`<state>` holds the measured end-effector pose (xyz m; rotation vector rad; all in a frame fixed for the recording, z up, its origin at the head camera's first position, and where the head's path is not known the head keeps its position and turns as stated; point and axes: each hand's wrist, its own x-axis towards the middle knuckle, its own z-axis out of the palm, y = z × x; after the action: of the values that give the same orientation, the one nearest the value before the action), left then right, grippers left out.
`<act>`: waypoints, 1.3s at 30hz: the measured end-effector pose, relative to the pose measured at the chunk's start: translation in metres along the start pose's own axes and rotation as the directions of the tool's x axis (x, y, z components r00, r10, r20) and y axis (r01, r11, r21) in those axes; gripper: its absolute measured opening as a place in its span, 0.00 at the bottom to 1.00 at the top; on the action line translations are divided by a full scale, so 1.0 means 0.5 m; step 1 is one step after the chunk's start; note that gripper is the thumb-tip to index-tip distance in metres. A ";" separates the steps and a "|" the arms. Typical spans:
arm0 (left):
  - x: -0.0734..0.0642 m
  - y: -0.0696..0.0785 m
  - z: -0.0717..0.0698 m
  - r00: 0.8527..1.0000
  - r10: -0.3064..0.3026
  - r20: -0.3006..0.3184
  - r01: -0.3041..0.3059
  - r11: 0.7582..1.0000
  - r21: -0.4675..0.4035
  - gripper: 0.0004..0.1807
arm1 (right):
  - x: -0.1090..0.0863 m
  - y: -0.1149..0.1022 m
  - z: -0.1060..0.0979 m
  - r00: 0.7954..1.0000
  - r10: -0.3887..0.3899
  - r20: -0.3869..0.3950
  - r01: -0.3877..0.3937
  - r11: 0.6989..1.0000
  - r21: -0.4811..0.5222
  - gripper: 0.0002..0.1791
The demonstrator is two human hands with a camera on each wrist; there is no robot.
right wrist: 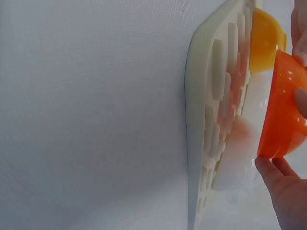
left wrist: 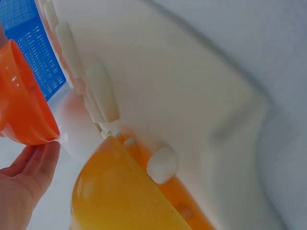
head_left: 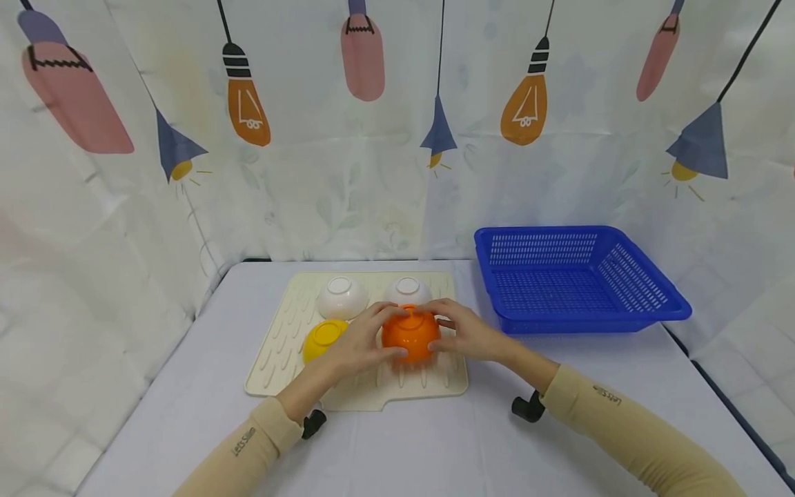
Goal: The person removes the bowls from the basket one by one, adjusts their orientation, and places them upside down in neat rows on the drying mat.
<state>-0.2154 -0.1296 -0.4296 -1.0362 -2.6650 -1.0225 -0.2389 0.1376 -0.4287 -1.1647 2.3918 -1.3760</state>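
An upside-down orange bowl is between my two hands, and both wrist views show its rim raised off the cream draining mat. My left hand grips the bowl's left side, with fingertips near the base and the thumb lower on the wall. On the opposite side my right hand holds it the same way. Beside my left hand an upturned yellow bowl, partly covered by that hand, rests on the mat. Two upturned white bowls sit at the back of the mat, the right one partly behind the orange bowl.
A blue plastic basket with slotted walls stands at the table's back right. White cloth covers the table. A printed curtain hangs close behind it.
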 end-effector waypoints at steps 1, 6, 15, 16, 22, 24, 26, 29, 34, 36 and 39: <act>0.001 -0.001 0.001 1.000 -0.002 0.000 0.002 1.000 -0.001 0.32 | 0.000 0.000 0.001 1.000 0.005 -0.004 -0.005 1.000 -0.004 0.31; 0.008 -0.007 0.002 1.000 -0.011 0.002 0.011 1.000 0.006 0.31 | 0.001 0.000 0.009 0.999 0.038 -0.026 -0.039 0.999 -0.025 0.29; 0.010 -0.009 0.005 0.997 -0.074 0.034 0.073 0.996 0.044 0.30 | 0.001 0.001 0.021 0.997 0.060 -0.042 -0.063 0.997 -0.051 0.29; 0.009 -0.008 0.005 0.995 -0.086 0.043 0.084 0.996 0.043 0.30 | 0.001 0.002 0.023 0.997 0.059 -0.043 -0.061 0.997 -0.054 0.29; 0.007 -0.009 0.009 0.985 -0.140 0.100 0.140 0.990 0.013 0.29 | 0.001 0.008 0.033 0.997 0.065 -0.052 -0.069 0.996 -0.063 0.29; 0.008 -0.010 0.010 0.982 -0.152 0.114 0.152 0.988 0.006 0.29 | -0.001 0.008 0.035 0.996 0.072 -0.049 -0.075 0.995 -0.063 0.29; 0.008 -0.011 0.012 0.979 -0.158 0.128 0.159 0.987 0.006 0.29 | -0.002 0.007 0.036 0.996 0.075 -0.043 -0.077 0.995 -0.057 0.29; 0.008 -0.010 0.013 0.976 -0.160 0.145 0.160 0.987 0.007 0.29 | -0.004 0.004 0.037 0.996 0.080 -0.035 -0.082 0.995 -0.054 0.29; 0.008 -0.009 0.015 0.972 -0.154 0.175 0.154 0.988 0.011 0.29 | -0.005 0.006 0.039 0.994 0.101 -0.032 -0.103 0.992 -0.079 0.31; 0.009 -0.009 0.016 0.969 -0.160 0.188 0.160 0.987 0.016 0.29 | -0.004 0.009 0.041 0.994 0.104 -0.027 -0.106 0.990 -0.093 0.30; 0.009 -0.008 0.015 0.961 -0.183 0.207 0.183 0.983 0.018 0.30 | -0.004 0.010 0.043 0.994 0.111 -0.017 -0.112 0.988 -0.104 0.30</act>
<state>-0.2205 -0.1245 -0.4364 -0.9599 -2.9772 -0.9974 -0.2299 0.1259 -0.4453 -1.0314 2.5219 -1.2405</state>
